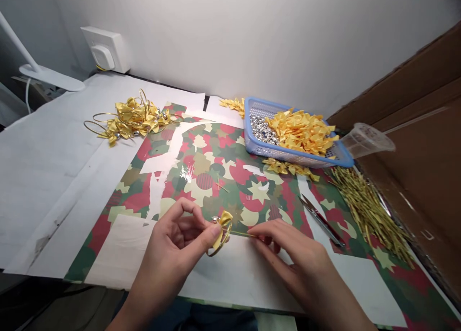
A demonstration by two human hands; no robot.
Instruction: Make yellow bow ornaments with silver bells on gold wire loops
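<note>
A white lamp base stands at the far left of the white-papered worktop, with a heap of gold rings and yellow bows to its right. Nearer, the left hand has its grip closed on a small ornament: a glossy yellow ribbon bow with a slim gold ring curving below it and a silvery bead beside it. The ornament sits at the tips of the thumb and fingers, on their right side, raised over the near part of the worktop. A thin, yellowish strand runs right from it to the right hand, whose grip is pinched together on the strand's end. Beyond, a blue basket holds silvery beads and yellow bows. Farther right are a slim pointed metal tool, a clear plastic cup and a bundle of gold-green strands.
</note>
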